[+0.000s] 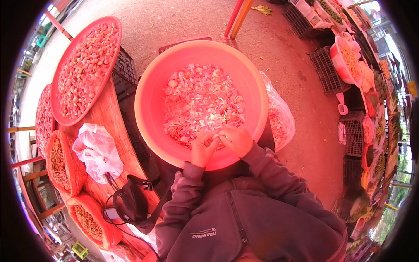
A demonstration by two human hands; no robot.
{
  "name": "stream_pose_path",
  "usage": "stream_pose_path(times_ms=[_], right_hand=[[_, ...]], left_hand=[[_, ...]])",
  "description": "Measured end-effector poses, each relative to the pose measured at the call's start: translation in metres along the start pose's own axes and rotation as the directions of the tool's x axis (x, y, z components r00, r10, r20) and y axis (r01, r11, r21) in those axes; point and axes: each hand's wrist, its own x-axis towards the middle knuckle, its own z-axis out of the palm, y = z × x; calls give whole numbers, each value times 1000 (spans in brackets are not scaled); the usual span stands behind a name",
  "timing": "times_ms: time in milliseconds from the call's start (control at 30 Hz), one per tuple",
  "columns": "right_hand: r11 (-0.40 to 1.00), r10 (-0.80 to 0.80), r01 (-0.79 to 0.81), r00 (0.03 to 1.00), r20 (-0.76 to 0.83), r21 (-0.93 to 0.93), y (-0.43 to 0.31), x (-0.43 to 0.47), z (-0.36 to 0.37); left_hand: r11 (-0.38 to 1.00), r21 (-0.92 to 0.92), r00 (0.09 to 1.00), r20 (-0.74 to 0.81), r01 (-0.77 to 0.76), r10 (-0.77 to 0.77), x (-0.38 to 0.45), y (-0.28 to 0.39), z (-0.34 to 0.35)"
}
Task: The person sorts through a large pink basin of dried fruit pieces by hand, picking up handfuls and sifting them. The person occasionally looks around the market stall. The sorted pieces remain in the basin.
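A large plastic basin (201, 50) stands right before me, its bottom covered with papery skins and small bulbs or cloves (203, 98) that look like garlic. Over the near side of this heap, my left hand (205, 148) and my right hand (238, 140) meet at the fingertips. Between them they pinch a small pale clove-like piece (227, 138), partly hidden by the fingers. Thumbs and forefingers are drawn together on both hands. Everything is tinted red by the light.
Left, a wooden table (122, 144) bears a round tray of cloves or small bulbs (86, 68), bags of dried goods (86, 222), a crumpled plastic bag (98, 152) and a black waist bag (131, 203). Right are a clear bag of skins (278, 121), crates (327, 70) and produce.
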Motion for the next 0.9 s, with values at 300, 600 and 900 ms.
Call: stream_pose_path(times_ms=[300, 600, 900], right_hand=[[974, 143, -140, 990, -3, 175, 12, -5, 9], [518, 466, -485, 851, 243, 705, 39, -7, 21], [391, 565, -562, 772, 291, 729, 44, -6, 17]], left_hand=[[982, 178, 998, -11, -64, 67, 0, -3, 0], [979, 190, 996, 54, -77, 68, -3, 8, 1], [991, 40, 990, 56, -130, 128, -3, 9, 3]])
